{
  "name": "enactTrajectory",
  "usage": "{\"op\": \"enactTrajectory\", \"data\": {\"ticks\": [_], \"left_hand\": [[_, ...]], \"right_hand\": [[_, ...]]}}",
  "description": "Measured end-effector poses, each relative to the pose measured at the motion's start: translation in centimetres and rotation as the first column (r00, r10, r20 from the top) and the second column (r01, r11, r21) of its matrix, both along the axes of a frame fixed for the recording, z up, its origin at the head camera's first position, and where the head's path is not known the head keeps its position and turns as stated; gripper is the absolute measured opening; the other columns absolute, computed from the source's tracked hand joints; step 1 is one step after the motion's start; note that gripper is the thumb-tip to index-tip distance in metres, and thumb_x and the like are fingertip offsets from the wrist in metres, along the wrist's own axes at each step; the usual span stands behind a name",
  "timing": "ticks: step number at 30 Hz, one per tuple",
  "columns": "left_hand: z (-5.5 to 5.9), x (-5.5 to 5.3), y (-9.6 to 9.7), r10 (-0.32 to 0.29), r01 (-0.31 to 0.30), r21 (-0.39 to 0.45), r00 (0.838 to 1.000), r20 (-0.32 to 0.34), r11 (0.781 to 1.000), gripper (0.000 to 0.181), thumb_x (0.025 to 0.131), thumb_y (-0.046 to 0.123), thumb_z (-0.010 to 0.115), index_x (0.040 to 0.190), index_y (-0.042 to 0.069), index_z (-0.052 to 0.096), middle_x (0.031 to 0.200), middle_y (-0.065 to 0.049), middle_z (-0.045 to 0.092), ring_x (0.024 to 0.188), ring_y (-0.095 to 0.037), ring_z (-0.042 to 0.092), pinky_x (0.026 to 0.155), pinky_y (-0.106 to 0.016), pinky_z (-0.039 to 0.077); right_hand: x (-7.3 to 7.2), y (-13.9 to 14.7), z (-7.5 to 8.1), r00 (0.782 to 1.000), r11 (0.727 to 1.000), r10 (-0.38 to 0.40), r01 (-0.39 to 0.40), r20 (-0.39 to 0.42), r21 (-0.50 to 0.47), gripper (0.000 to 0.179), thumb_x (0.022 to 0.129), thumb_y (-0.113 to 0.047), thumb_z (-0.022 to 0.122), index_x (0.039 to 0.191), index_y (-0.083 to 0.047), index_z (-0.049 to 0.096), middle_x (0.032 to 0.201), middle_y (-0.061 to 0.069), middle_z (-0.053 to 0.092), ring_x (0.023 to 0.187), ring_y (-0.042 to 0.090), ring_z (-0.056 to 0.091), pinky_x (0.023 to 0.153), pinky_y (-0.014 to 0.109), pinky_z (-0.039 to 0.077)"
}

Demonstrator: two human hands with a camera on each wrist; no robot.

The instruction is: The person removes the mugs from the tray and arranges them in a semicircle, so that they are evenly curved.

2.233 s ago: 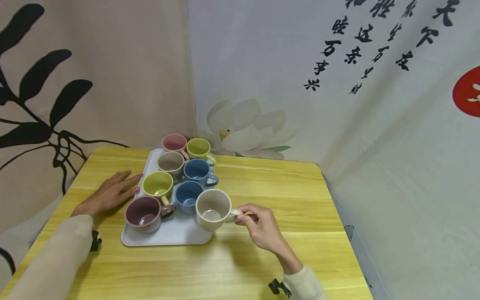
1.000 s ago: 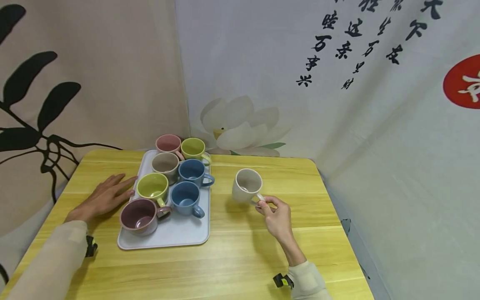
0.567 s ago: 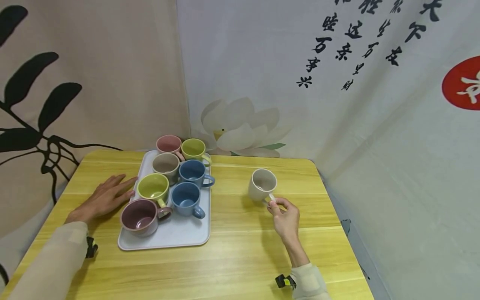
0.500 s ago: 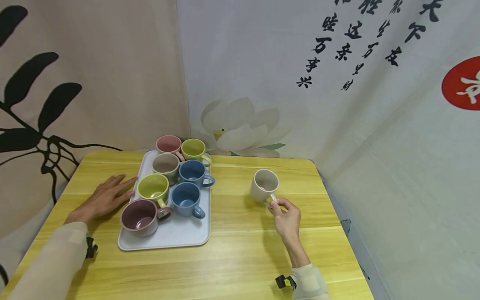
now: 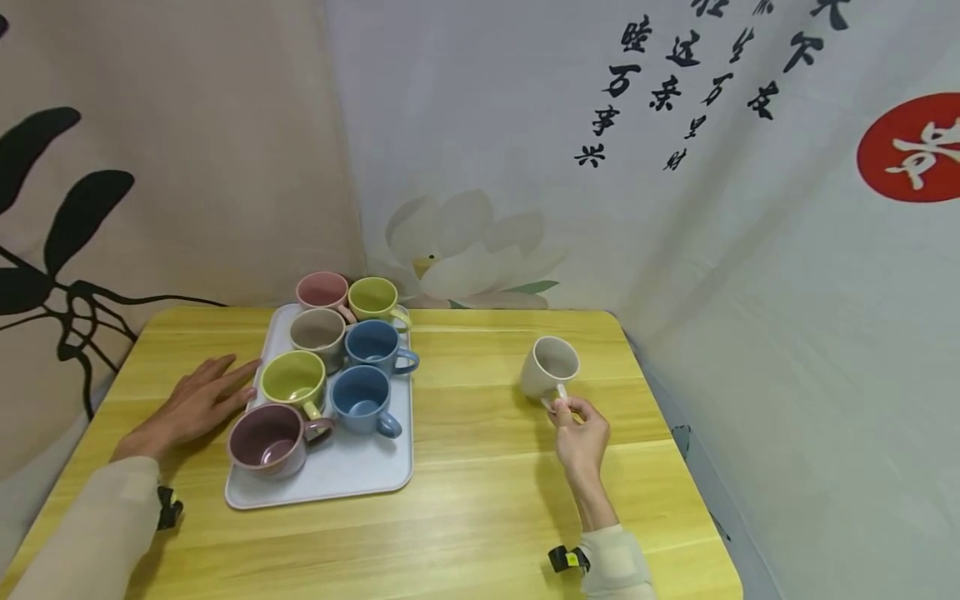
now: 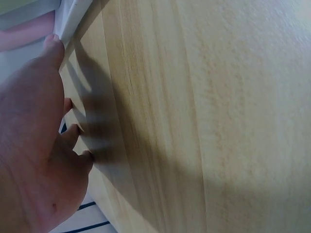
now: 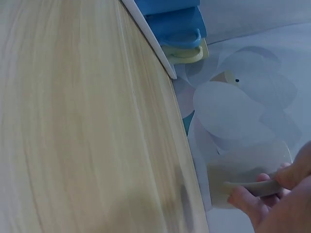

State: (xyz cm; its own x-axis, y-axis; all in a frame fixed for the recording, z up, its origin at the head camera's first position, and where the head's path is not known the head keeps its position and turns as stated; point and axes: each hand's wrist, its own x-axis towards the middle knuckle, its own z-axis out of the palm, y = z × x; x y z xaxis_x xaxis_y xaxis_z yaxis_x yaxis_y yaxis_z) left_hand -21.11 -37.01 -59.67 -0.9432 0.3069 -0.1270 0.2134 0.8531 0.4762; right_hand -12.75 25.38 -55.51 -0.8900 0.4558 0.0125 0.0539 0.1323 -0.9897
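Thumb and fingers of my right hand [image 5: 582,437] pinch the handle of a cream mug [image 5: 550,367], which is upright over the right part of the wooden table. In the right wrist view this mug [image 7: 243,167] shows from the side, fingers wrapped at its handle. My left hand [image 5: 187,406] lies with spread fingers against the left edge of a white tray [image 5: 360,482]. On the tray stand a purple mug [image 5: 266,442], two green mugs [image 5: 292,379], two blue mugs [image 5: 361,400], a grey-beige mug [image 5: 318,333] and a pink mug [image 5: 322,290].
A cloth backdrop [image 5: 465,125] with printed leaves, a lotus and dark characters hangs right behind the table [image 5: 465,533]. The tray's front right corner is bare. The table's right edge lies a short way beyond the cream mug.
My right hand has carried the cream mug from over the tray's front right to the right and farther back. The left hand has stayed at the tray; the head view has shifted slightly.
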Motion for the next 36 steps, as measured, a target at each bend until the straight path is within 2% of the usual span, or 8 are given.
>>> {"op": "enactTrajectory", "data": {"ticks": [8,13,15,17,20,24,31,36], "left_hand": [[-0.3,0.1,-0.3,-0.029,0.031,0.028,0.999,-0.043,0.999,0.069,0.12,0.044,0.052,0.179,0.015,0.031,0.175,-0.049,0.02,0.16,-0.078,0.016,0.121,-0.096,0.012],[-0.5,0.3,-0.6,-0.031,0.033,0.032,0.997,-0.066,0.999,0.068,0.12,0.041,0.053,0.178,0.014,0.032,0.174,-0.05,0.021,0.158,-0.079,0.018,0.12,-0.096,0.014],[-0.5,0.3,-0.6,-0.033,0.036,0.034,0.997,-0.07,0.999,0.067,0.12,0.041,0.053,0.178,0.013,0.032,0.174,-0.051,0.022,0.157,-0.08,0.018,0.119,-0.096,0.014],[-0.5,0.3,-0.5,-0.033,0.036,0.035,0.997,-0.063,0.999,0.068,0.12,0.042,0.053,0.178,0.013,0.032,0.174,-0.051,0.021,0.157,-0.08,0.017,0.119,-0.096,0.014],[-0.3,0.1,-0.3,-0.031,0.033,0.033,0.998,-0.045,0.999,0.069,0.121,0.043,0.052,0.179,0.013,0.03,0.175,-0.05,0.019,0.158,-0.08,0.015,0.12,-0.096,0.012],[-0.3,0.0,-0.2,-0.024,0.024,0.028,0.999,-0.029,0.999,0.07,0.121,0.045,0.05,0.179,0.014,0.029,0.176,-0.05,0.017,0.159,-0.08,0.013,0.122,-0.096,0.009],[-0.2,0.0,-0.1,-0.019,0.02,0.03,0.999,-0.029,0.999,0.07,0.12,0.045,0.052,0.179,0.013,0.03,0.176,-0.049,0.017,0.16,-0.079,0.013,0.122,-0.096,0.009],[-0.3,0.1,-0.1,-0.013,0.013,0.025,1.0,-0.024,1.0,0.07,0.12,0.046,0.052,0.179,0.014,0.03,0.176,-0.049,0.017,0.161,-0.077,0.013,0.123,-0.095,0.009]], "right_hand": [[-0.3,0.6,-0.5,0.986,0.987,-0.163,0.163,-0.039,0.005,0.013,0.107,0.002,0.073,0.109,0.015,0.076,0.108,0.024,0.073,0.113,0.055,0.081,0.089,0.029,0.07],[-0.3,1.3,-0.9,0.972,0.971,-0.233,0.235,-0.033,0.049,0.014,0.107,-0.002,0.076,0.108,0.012,0.078,0.108,0.024,0.076,0.108,0.05,0.084,0.083,0.029,0.071],[-0.2,1.7,-1.0,0.966,0.963,-0.259,0.26,-0.02,0.076,0.016,0.107,-0.006,0.077,0.109,0.01,0.079,0.11,0.024,0.078,0.1,0.036,0.088,0.078,0.025,0.07],[0.0,2.1,-1.1,0.957,0.952,-0.29,0.29,-0.015,0.103,0.017,0.107,-0.009,0.078,0.11,0.008,0.079,0.113,0.026,0.079,0.097,0.031,0.088,0.072,0.019,0.068],[0.2,2.8,-1.3,0.935,0.926,-0.353,0.353,-0.024,0.138,0.019,0.106,-0.01,0.08,0.109,0.008,0.08,0.114,0.029,0.081,0.08,0.009,0.083,0.064,0.012,0.061],[0.3,3.5,-1.6,0.894,0.875,-0.447,0.445,-0.039,0.191,0.017,0.104,-0.011,0.082,0.106,0.007,0.081,0.113,0.029,0.084,0.068,-0.007,0.068,0.06,0.008,0.054],[0.5,5.0,-1.8,0.825,0.8,-0.562,0.559,-0.053,0.219,0.017,0.103,-0.012,0.083,0.103,0.005,0.083,0.108,0.023,0.086,0.069,-0.014,0.059,0.066,0.006,0.046],[0.8,6.1,-1.9,0.798,0.773,-0.602,0.594,-0.041,0.222,0.019,0.104,-0.015,0.083,0.106,0.004,0.083,0.11,0.022,0.085,0.067,-0.018,0.057,0.067,0.006,0.046]]}}
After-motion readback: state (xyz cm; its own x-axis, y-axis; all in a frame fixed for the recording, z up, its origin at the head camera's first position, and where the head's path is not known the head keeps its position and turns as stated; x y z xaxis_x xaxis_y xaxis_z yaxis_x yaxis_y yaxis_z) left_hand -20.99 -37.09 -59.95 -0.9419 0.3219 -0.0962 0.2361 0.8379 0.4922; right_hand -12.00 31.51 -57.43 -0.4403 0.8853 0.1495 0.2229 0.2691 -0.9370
